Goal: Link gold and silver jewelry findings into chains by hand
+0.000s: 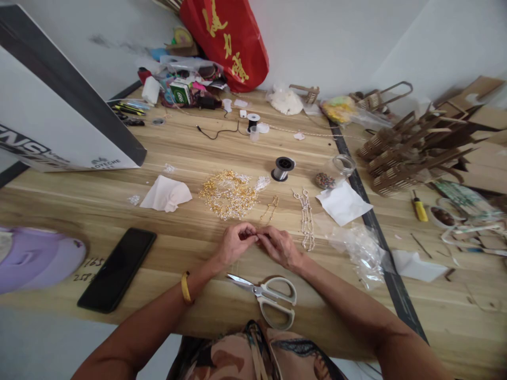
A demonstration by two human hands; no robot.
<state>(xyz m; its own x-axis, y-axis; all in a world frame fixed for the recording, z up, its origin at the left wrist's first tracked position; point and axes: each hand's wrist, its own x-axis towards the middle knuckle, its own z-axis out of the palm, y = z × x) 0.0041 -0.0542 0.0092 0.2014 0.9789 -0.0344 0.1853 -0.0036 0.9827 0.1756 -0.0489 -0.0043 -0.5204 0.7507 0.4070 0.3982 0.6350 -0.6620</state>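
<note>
My left hand [234, 243] and my right hand [279, 246] meet fingertip to fingertip over the wooden table [190, 153], both pinched on something too small to name. Just beyond them lies a heap of gold and silver beads [229, 193], a short gold strand [270, 208] and a string of pale beads [306, 219]. White-handled scissors [269, 296] lie open between my forearms. A yellow bangle [185, 288] is on my left wrist.
A black phone [117, 268] lies at the left, a purple cap [35, 258] beyond it. A wire spool [282, 169], white tissue [166, 193], a bead jar [335, 172], white paper [343, 203] and clear bags [358, 248] surround the beads. Wooden baskets [404, 153] stand right, a red bag [227, 39] at back.
</note>
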